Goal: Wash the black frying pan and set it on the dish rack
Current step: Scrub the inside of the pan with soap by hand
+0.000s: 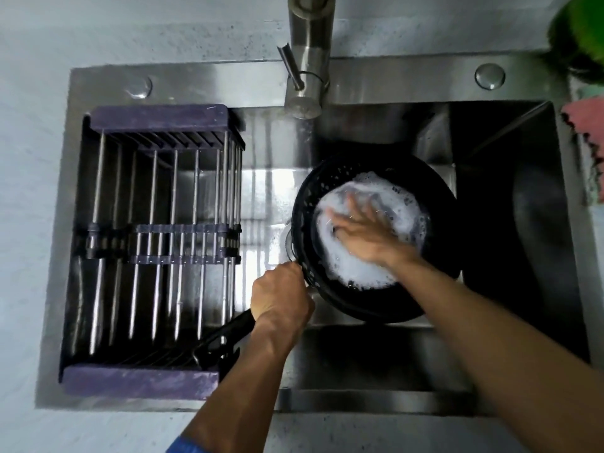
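Note:
The black frying pan (376, 302) is held over the steel sink (359, 364), tilted, its inside covered with white foam. My left hand (281, 297) grips the pan's black handle close to the bowl; the handle's end lies over the rack's near corner. My right hand (362, 228) presses flat inside the pan, fingers spread in the foam and blurred. The dish rack (157, 243), steel rods with purple end bars, spans the sink's left half and holds nothing.
The steel faucet (307, 60) stands at the back centre with water running from its spout just beyond the pan. A green object (578, 34) and a pink cloth (585, 125) sit on the right counter.

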Demonstrator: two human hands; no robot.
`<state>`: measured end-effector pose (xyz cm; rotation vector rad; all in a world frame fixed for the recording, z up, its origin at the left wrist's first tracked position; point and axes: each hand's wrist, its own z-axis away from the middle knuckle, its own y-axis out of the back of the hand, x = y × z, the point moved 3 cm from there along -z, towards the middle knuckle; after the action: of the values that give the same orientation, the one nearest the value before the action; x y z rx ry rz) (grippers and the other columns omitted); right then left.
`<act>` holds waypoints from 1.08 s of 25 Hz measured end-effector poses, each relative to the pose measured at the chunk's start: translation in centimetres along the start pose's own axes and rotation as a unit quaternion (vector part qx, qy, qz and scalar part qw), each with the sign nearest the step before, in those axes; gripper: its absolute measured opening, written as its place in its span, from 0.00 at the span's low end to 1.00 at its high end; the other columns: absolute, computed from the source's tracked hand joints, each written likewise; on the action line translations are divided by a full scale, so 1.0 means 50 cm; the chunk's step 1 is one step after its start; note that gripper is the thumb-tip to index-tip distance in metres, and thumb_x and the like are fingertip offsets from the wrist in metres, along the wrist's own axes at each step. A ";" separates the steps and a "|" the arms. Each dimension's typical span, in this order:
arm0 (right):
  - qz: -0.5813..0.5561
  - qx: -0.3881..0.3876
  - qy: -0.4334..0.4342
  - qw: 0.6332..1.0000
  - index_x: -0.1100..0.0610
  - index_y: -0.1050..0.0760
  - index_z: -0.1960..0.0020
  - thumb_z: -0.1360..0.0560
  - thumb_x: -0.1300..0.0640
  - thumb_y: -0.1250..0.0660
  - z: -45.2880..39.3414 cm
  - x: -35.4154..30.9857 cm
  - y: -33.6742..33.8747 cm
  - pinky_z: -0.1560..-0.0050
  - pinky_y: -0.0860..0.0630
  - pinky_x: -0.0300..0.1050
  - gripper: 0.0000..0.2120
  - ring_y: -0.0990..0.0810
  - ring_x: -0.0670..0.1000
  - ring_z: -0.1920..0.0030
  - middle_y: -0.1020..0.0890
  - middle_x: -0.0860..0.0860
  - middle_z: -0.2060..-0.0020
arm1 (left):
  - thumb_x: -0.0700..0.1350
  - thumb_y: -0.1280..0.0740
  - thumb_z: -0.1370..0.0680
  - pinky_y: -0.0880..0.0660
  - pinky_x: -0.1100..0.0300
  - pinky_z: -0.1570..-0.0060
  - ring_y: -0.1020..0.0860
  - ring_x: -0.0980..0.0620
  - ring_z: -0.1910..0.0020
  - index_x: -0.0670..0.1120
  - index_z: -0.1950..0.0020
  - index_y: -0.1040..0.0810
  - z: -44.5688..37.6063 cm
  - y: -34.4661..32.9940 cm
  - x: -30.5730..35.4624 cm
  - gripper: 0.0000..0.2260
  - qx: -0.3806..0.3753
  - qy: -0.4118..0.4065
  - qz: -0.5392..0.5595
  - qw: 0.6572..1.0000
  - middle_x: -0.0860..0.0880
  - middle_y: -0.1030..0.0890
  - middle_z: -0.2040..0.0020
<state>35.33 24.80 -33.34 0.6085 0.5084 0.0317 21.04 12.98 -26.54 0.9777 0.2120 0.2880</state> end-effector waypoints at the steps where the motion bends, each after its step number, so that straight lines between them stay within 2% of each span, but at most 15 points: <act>1: 0.029 0.011 -0.027 0.999 0.33 0.56 0.21 0.16 0.43 0.52 -0.003 0.037 0.028 0.24 0.71 0.62 0.26 0.71 0.55 0.22 0.69 0.46 0.21 | 0.43 0.30 0.32 0.32 0.59 0.63 0.19 0.48 0.56 0.47 0.50 0.23 0.002 0.001 -0.002 0.12 -0.007 0.005 0.005 1.000 0.49 0.19 0.56; 4: 0.086 -0.002 -0.094 0.992 0.37 0.56 0.19 0.16 0.45 0.52 0.095 0.117 -0.009 0.23 0.65 0.62 0.27 0.70 0.60 0.22 0.68 0.50 0.20 | 0.43 0.31 0.31 0.30 0.58 0.60 0.19 0.47 0.54 0.47 0.48 0.23 0.003 0.005 0.008 0.12 -0.011 -0.007 0.016 1.000 0.49 0.19 0.54; 7: -0.019 -0.078 -0.004 0.997 0.36 0.50 0.20 0.17 0.44 0.52 0.108 0.001 -0.114 0.25 0.68 0.61 0.25 0.72 0.57 0.23 0.69 0.45 0.22 | 0.43 0.31 0.30 0.32 0.59 0.61 0.19 0.47 0.53 0.46 0.48 0.24 0.005 0.007 0.003 0.12 -0.022 -0.002 0.009 1.000 0.48 0.19 0.53; 9: -0.038 -0.034 0.025 0.998 0.35 0.50 0.20 0.16 0.44 0.53 0.038 -0.041 -0.050 0.27 0.71 0.58 0.24 0.72 0.54 0.23 0.68 0.42 0.22 | 0.43 0.31 0.31 0.33 0.59 0.62 0.19 0.47 0.53 0.46 0.48 0.24 0.005 0.008 0.006 0.12 -0.020 -0.003 0.007 1.000 0.48 0.19 0.53; 11: 0.017 0.002 -0.017 1.000 0.36 0.51 0.20 0.15 0.46 0.52 -0.004 0.020 0.038 0.24 0.69 0.58 0.24 0.69 0.53 0.21 0.67 0.44 0.21 | 0.44 0.31 0.31 0.33 0.59 0.62 0.19 0.47 0.53 0.47 0.48 0.24 0.002 0.005 0.007 0.13 -0.017 -0.003 0.008 1.000 0.48 0.19 0.53; 14: 0.043 -0.009 -0.069 0.997 0.35 0.52 0.20 0.16 0.45 0.52 0.080 0.119 0.002 0.25 0.68 0.58 0.25 0.70 0.55 0.22 0.67 0.45 0.21 | 0.45 0.30 0.31 0.33 0.58 0.63 0.19 0.47 0.54 0.47 0.48 0.24 0.004 0.003 0.002 0.13 -0.021 -0.003 0.007 1.000 0.48 0.19 0.54; 15: 0.040 -0.029 -0.052 0.997 0.36 0.51 0.20 0.17 0.43 0.53 0.118 0.092 -0.044 0.26 0.70 0.56 0.26 0.71 0.55 0.22 0.68 0.46 0.21 | 0.45 0.31 0.31 0.33 0.58 0.63 0.19 0.47 0.54 0.47 0.48 0.25 0.003 0.004 0.001 0.13 -0.018 -0.005 0.006 1.000 0.48 0.19 0.54; 17: -0.013 -0.061 0.040 0.997 0.37 0.49 0.20 0.17 0.43 0.52 0.102 0.016 -0.104 0.28 0.72 0.53 0.26 0.74 0.53 0.24 0.69 0.44 0.22 | 0.45 0.31 0.31 0.33 0.59 0.63 0.19 0.47 0.54 0.47 0.49 0.25 0.002 0.003 0.003 0.12 -0.015 -0.006 0.006 1.000 0.49 0.19 0.54; 19: 0.002 0.004 0.101 0.995 0.38 0.54 0.19 0.15 0.43 0.51 0.012 -0.027 -0.048 0.26 0.69 0.54 0.26 0.75 0.51 0.26 0.71 0.43 0.24 | 0.45 0.32 0.32 0.34 0.58 0.63 0.19 0.47 0.54 0.47 0.49 0.25 -0.001 -0.005 0.003 0.12 -0.006 -0.009 0.008 1.000 0.49 0.19 0.54; 20: 0.056 0.060 0.089 0.993 0.39 0.56 0.19 0.15 0.42 0.51 -0.029 -0.011 -0.003 0.25 0.67 0.55 0.27 0.74 0.52 0.25 0.71 0.44 0.24 | 0.45 0.32 0.32 0.34 0.59 0.63 0.19 0.47 0.54 0.48 0.50 0.26 -0.001 -0.008 0.001 0.12 -0.004 -0.007 0.007 1.000 0.49 0.19 0.54; 22: 0.149 0.187 -0.033 0.970 0.43 0.53 0.18 0.16 0.39 0.54 -0.053 0.056 0.055 0.22 0.64 0.57 0.28 0.66 0.57 0.20 0.64 0.50 0.19 | 0.44 0.32 0.32 0.35 0.59 0.64 0.19 0.48 0.55 0.48 0.50 0.26 0.000 -0.010 -0.002 0.11 -0.004 -0.001 0.010 1.000 0.50 0.20 0.55; 23: 0.150 0.215 -0.085 0.961 0.43 0.54 0.18 0.17 0.39 0.54 -0.047 0.079 0.052 0.22 0.65 0.57 0.29 0.64 0.58 0.20 0.62 0.53 0.19 | 0.44 0.32 0.32 0.34 0.59 0.64 0.20 0.48 0.55 0.48 0.50 0.26 0.000 -0.009 -0.003 0.11 -0.003 -0.002 0.011 1.000 0.50 0.20 0.55; 24: 0.125 0.210 -0.105 0.964 0.43 0.55 0.18 0.17 0.37 0.56 -0.044 0.087 0.031 0.23 0.69 0.55 0.30 0.66 0.58 0.20 0.64 0.53 0.19 | 0.44 0.32 0.32 0.34 0.59 0.63 0.20 0.48 0.55 0.48 0.50 0.26 0.001 -0.007 -0.002 0.11 -0.003 -0.005 0.012 1.000 0.49 0.20 0.55; 25: 0.089 0.174 -0.084 0.977 0.43 0.55 0.18 0.18 0.35 0.57 -0.045 0.066 0.003 0.25 0.71 0.53 0.31 0.70 0.56 0.22 0.68 0.51 0.21 | 0.44 0.32 0.32 0.34 0.59 0.63 0.19 0.48 0.55 0.48 0.50 0.26 0.002 -0.006 0.000 0.11 -0.005 -0.006 0.012 1.000 0.49 0.20 0.55; 27: 0.054 0.149 0.001 0.987 0.44 0.51 0.18 0.20 0.33 0.58 -0.064 0.025 -0.014 0.25 0.68 0.55 0.32 0.73 0.54 0.24 0.73 0.47 0.24 | 0.45 0.32 0.32 0.34 0.59 0.63 0.19 0.48 0.55 0.48 0.50 0.26 0.001 -0.004 0.000 0.12 -0.007 -0.005 0.012 1.000 0.50 0.20 0.54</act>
<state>34.86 26.19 -36.52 0.9292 0.4853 0.0598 21.09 12.82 -26.67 0.9683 0.1883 0.3061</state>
